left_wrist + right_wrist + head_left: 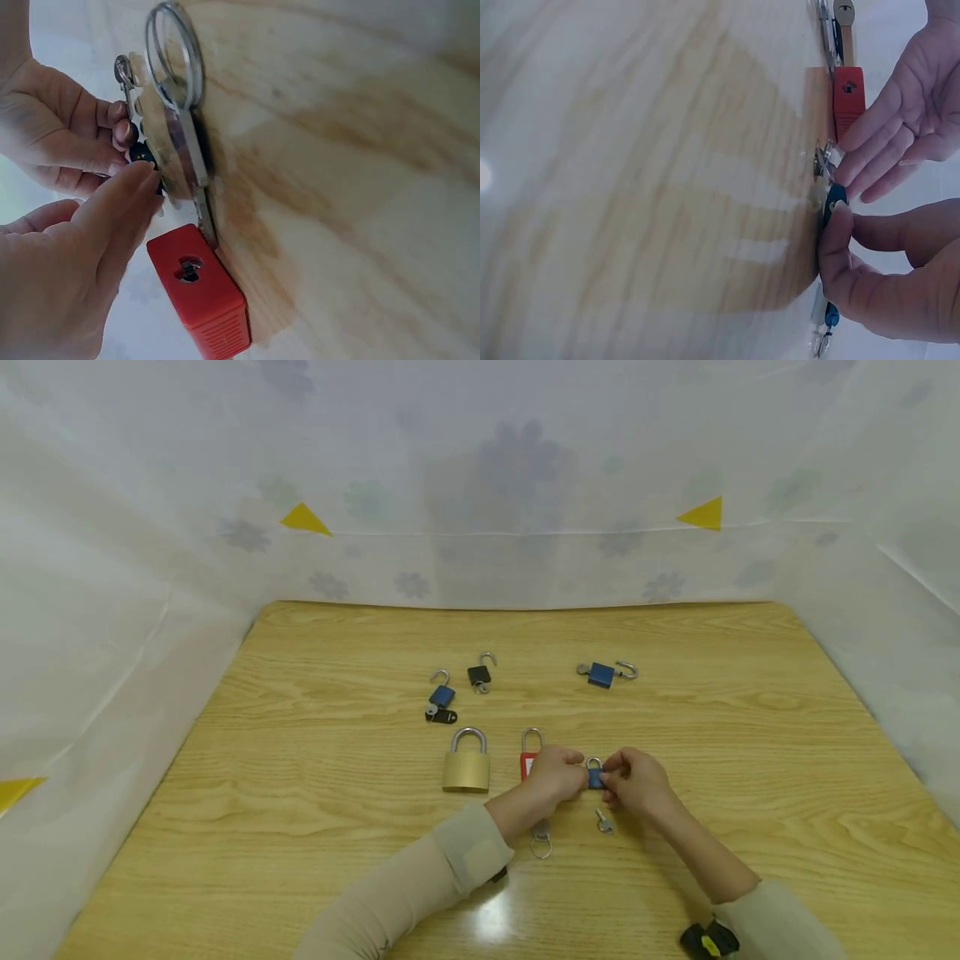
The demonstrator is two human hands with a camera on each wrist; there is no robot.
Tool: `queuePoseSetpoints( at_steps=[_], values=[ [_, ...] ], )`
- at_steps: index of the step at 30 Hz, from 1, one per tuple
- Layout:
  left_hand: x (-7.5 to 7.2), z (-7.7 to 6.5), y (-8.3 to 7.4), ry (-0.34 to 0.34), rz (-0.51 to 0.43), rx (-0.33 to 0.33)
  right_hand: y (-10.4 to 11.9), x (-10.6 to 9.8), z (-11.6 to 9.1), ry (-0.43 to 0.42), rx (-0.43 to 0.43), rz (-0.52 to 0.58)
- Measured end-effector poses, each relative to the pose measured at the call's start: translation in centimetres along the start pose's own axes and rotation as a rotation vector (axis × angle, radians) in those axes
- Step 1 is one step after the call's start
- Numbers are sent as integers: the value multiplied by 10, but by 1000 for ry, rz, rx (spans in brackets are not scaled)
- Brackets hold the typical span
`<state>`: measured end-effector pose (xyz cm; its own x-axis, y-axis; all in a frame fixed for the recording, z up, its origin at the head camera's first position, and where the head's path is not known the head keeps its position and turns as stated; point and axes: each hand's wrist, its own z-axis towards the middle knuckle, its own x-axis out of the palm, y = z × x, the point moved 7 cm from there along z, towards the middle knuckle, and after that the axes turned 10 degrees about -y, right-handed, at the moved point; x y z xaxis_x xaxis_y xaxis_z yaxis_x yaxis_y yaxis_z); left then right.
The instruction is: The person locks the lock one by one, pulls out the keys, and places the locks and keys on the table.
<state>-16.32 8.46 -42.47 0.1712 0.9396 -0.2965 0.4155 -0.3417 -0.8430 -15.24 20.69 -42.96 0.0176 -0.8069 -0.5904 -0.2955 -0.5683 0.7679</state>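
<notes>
Padlock (595, 779) within right-hand grip (639, 780)

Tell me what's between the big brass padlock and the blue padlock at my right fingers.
The red padlock and your left hand, as the head view shows.

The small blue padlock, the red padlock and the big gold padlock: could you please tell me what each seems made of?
Small blue padlock: silvery shackle looks like metal; the body, probably coated metal, is too small to be sure. Red padlock: body likely smooth moulded plastic, by its even colour and fine ridges. Big gold padlock: satin brass or brass-coloured metal, by its soft yellow sheen.
</notes>
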Motion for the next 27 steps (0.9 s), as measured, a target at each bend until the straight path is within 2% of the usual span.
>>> queuePoseSetpoints(
  at_steps=[3,5,6,8,11,12,15,17,20,23,27],
  values=[
    [1,-4,-4,27,34,32,0,-10,-1,-51,-38,-76],
    [0,-7,-10,45,62,88,1,-18,-1,-92,-52,-70],
    [-1,-8,-16,61,77,140,2,-21,-1,-102,-40,-31],
    [-6,-8,-32,73,100,264,4,-27,1,-97,-6,109],
    [-14,-3,-59,61,159,471,10,-29,8,-17,98,415],
    [-16,1,-68,48,197,542,13,-27,10,18,137,512],
    [-17,20,-87,20,306,683,22,-21,17,102,219,745],
    [-13,35,-97,33,374,740,27,-14,23,129,283,895],
    [-6,59,-105,89,468,794,32,-3,36,117,399,1147],
    [-2,80,-109,141,524,822,39,6,49,51,498,1350],
    [1,102,-105,152,586,815,42,16,70,-67,576,1521]
  ],
)
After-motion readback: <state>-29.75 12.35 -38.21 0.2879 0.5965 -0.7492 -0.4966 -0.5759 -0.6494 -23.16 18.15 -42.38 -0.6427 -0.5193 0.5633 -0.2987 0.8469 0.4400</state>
